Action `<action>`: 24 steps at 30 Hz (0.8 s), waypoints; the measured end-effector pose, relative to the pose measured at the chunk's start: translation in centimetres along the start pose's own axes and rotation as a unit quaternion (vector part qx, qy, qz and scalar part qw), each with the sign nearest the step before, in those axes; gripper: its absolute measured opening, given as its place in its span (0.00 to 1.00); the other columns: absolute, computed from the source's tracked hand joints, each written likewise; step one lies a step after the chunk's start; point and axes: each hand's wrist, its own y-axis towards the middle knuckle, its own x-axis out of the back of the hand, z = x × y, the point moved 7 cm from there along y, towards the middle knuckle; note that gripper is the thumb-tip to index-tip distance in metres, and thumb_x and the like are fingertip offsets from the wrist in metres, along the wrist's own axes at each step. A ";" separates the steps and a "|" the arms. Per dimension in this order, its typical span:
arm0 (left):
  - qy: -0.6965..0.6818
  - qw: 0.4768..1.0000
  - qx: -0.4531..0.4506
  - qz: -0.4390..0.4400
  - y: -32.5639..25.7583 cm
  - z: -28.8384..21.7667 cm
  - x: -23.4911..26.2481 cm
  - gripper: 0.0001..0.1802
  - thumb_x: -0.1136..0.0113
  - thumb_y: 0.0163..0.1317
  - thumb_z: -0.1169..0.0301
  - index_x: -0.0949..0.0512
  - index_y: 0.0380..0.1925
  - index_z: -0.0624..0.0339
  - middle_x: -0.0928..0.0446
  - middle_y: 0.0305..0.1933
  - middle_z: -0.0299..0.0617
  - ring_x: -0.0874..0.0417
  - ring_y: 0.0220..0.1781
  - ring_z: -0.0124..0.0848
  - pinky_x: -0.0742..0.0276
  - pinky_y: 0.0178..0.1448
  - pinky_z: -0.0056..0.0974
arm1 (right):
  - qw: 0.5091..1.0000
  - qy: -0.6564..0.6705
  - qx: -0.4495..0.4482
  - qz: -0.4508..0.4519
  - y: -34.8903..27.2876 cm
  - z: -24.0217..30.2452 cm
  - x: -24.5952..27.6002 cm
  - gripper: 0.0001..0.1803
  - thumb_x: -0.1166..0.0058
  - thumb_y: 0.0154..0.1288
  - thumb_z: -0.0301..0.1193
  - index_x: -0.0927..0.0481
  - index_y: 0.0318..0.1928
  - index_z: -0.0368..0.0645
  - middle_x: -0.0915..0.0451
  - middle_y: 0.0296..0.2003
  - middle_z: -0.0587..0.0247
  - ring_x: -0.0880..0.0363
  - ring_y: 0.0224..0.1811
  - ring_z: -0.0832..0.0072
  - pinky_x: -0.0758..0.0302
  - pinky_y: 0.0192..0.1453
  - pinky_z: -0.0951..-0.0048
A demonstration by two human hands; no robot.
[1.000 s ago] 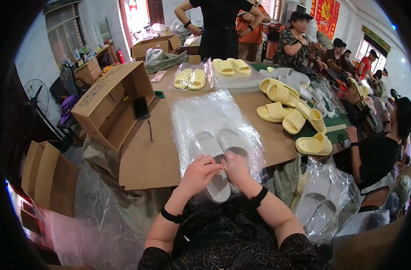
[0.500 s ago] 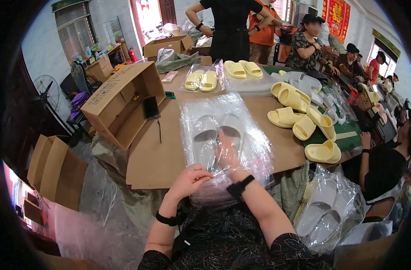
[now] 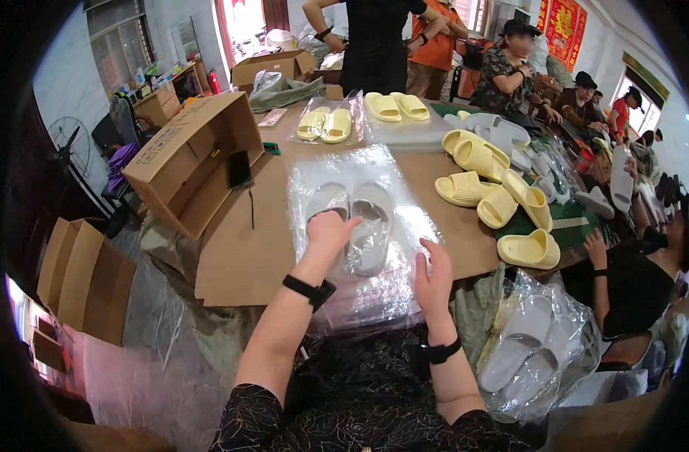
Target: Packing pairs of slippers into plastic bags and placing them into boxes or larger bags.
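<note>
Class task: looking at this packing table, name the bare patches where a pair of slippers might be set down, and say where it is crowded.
Bare brown table lies between the open cardboard box and the clear bag of white slippers under the left hand. A smaller patch sits right of the bag, near the right hand. The right side is crowded with yellow slippers.

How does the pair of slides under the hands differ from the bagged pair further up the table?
The near pair of slides is white; the far bagged pair is pale yellow. The left hand rests on the near pair; nothing touches the far pair. The right hand lies on the near plastic. Both pairs lie side by side in clear plastic.
</note>
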 end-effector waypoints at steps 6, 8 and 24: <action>0.031 0.997 0.045 -0.056 3.3 -2.2 -2.8 0.32 0.39 0.54 0.40 0.17 0.34 0.64 0.16 0.37 0.52 0.14 0.41 0.44 0.20 0.44 0.44 | 0.972 -0.103 0.028 0.212 -5.6 -4.4 -4.7 0.17 0.49 0.53 0.21 0.21 0.46 0.42 0.22 0.48 0.54 0.26 0.53 0.54 0.30 0.56 0.55; 0.020 0.994 0.049 -0.100 4.0 -1.9 -3.9 0.26 0.37 0.55 0.48 0.17 0.35 0.63 0.17 0.38 0.51 0.14 0.41 0.45 0.20 0.45 0.45 | 0.969 -0.096 0.021 0.225 -5.2 -3.8 -4.8 0.17 0.48 0.53 0.21 0.21 0.45 0.42 0.22 0.48 0.54 0.26 0.53 0.54 0.30 0.57 0.54; -0.067 0.967 -0.025 -0.247 -1.0 6.7 0.6 0.13 0.42 0.53 0.61 0.20 0.25 0.60 0.19 0.30 0.53 0.17 0.35 0.51 0.23 0.42 0.53 | 0.972 -0.027 -0.048 0.230 -4.6 -2.9 -3.5 0.14 0.46 0.60 0.29 0.24 0.46 0.38 0.21 0.41 0.49 0.24 0.48 0.51 0.30 0.53 0.55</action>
